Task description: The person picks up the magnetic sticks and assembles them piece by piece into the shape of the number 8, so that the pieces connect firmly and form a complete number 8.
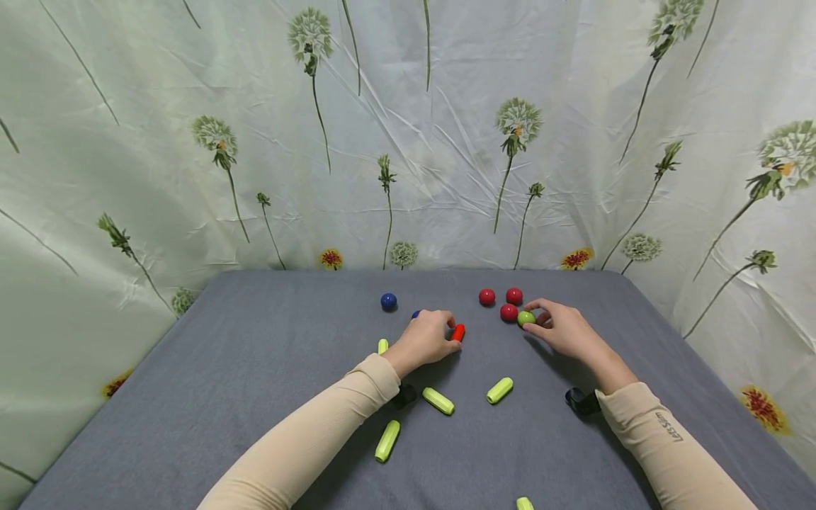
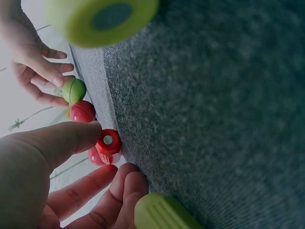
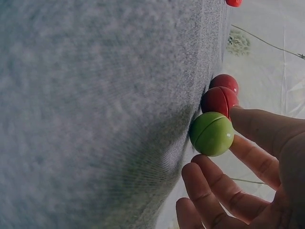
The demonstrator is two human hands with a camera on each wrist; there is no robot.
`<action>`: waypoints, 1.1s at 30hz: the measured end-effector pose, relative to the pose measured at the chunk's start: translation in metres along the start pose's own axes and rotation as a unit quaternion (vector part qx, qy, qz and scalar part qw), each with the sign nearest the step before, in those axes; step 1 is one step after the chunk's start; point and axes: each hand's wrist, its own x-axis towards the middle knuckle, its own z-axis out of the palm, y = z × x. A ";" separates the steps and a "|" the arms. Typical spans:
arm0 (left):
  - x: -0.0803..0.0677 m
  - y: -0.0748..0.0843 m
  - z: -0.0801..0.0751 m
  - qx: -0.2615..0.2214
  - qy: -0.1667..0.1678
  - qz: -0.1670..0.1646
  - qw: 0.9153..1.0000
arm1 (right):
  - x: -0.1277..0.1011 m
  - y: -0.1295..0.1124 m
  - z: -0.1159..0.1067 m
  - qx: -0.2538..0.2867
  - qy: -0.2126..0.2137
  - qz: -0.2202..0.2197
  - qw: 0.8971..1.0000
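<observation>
Lower edge: one yellow-green piece [image 1: 525,503], cut off by the frame.
Sleeves: beige; the left sleeve [image 1: 319,432] and right sleeve [image 1: 669,446] extend forward over the grey table [image 1: 191,368].
Middle ground: three more yellow-green pieces lie apart, one [image 1: 387,441] beside the left sleeve.
Left hand [image 1: 426,338]: reaches forward and inward, thumb and forefinger bent toward each other, other fingers loosely curved.
Left grip: parted by about the width of the red piece [image 1: 459,333], which lies between the two tips; whether it is firmly pinched cannot be told.
Beside the left wrist: a fifth yellow-green piece [image 1: 383,345], its lower part hidden.
Right hand [image 1: 564,329]: angled inward from the right, thumb and forefinger about the green ball [image 1: 526,319], remaining fingers spread.
Right grip: about one ball wide; firm hold or light contact cannot be told.
Green ball: at the right end of the cluster, just beside the nearest of three red balls [image 1: 508,313].
Blue balls: one [image 1: 389,302] fully visible, the other [image 1: 416,314] mostly hidden behind the left hand.
Backdrop: a pale floral curtain [image 1: 446,142].
</observation>
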 end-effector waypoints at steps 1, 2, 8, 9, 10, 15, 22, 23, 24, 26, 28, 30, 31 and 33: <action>0.000 0.000 0.000 0.001 0.000 0.000 1.000 | 0.000 0.000 0.000 0.001 -0.001 0.001 1.000; 0.000 0.001 0.000 0.002 -0.001 0.000 1.000 | 0.000 0.000 0.000 0.002 -0.002 0.002 1.000; 0.000 0.002 0.000 0.002 -0.006 -0.002 1.000 | 0.000 0.000 0.000 0.004 -0.010 0.009 1.000; 0.000 0.002 0.000 0.002 -0.007 -0.002 1.000 | 0.000 0.001 0.000 0.004 -0.012 0.010 1.000; 0.001 0.002 0.000 0.002 -0.008 -0.002 1.000 | 0.000 0.001 0.000 0.005 -0.015 0.010 1.000; 0.002 0.002 0.001 0.009 -0.010 0.003 1.000 | 0.000 0.001 0.001 0.004 -0.019 0.013 1.000; 0.003 0.002 0.002 0.004 -0.013 0.008 1.000 | -0.002 0.000 0.000 0.009 -0.017 0.016 1.000; 0.004 0.002 0.002 0.005 -0.011 0.008 1.000 | -0.003 0.000 0.000 0.009 -0.017 0.017 1.000; 0.004 0.002 0.003 0.007 -0.010 0.009 1.000 | -0.003 0.000 0.000 0.010 -0.016 0.019 1.000; 0.005 0.002 0.003 0.008 -0.008 0.011 1.000 | -0.003 0.000 -0.001 0.011 -0.016 0.020 1.000; 0.006 0.002 0.003 0.007 -0.009 0.010 1.000 | -0.003 0.001 -0.001 0.013 -0.016 0.022 1.000; 0.006 0.001 0.004 0.007 -0.009 0.009 1.000 | -0.004 0.001 0.000 0.013 -0.017 0.024 0.999; 0.006 0.001 0.004 0.006 -0.009 0.008 1.000 | -0.004 0.001 0.000 0.014 -0.017 0.024 0.999; 0.007 0.001 0.004 0.006 -0.008 0.008 1.000 | -0.004 0.001 0.000 0.014 -0.019 0.025 0.999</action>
